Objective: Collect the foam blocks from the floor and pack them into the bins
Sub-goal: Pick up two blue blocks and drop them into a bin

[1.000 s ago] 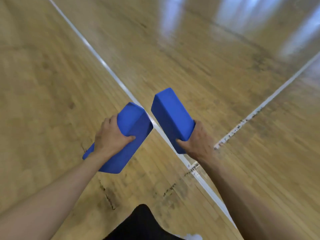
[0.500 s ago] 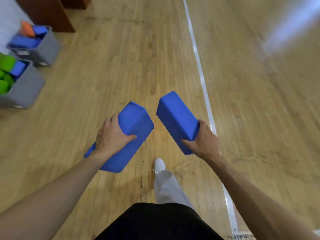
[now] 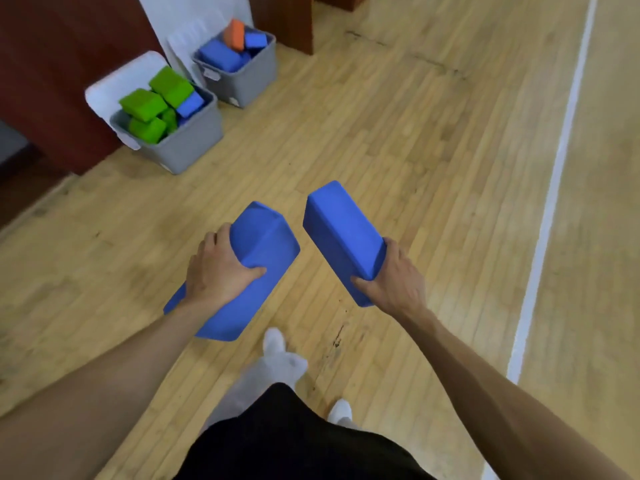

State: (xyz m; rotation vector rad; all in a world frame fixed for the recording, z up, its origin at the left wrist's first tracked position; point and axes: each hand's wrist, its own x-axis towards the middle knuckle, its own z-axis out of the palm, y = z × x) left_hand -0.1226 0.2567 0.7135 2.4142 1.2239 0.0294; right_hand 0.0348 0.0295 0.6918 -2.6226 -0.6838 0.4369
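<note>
Over the floor (image 3: pixel 415 133) at frame centre, both hands are carrying one blue foam block each. Left hand (image 3: pixel 218 268) is gripping the left block (image 3: pixel 266 251) across its width, thumb wrapped over the top face, fingers (image 3: pixel 216 237) curling round the far edge. Right hand (image 3: pixel 393 277) is pinching the right block (image 3: pixel 341 233) at its near end, thumb on the near side, its other digits hidden behind. Blocks are angling apart, not touching.

Bins are sitting at 10-11 o'clock, well apart from the hands. Near bin (image 3: pixel 194 147) is heaping with green blocks (image 3: pixel 171 86); far bin (image 3: pixel 249 81) is holding blue ones plus an orange block (image 3: pixel 235 32).

Handling, my read: foam is looking light, slightly squashy, matte and grippy, not fragile. One-handed carry is looking adequate. Best hold is across the narrow width near mid-length; the end grip on the right block is risking twist. Near bin is looking close to full.
</note>
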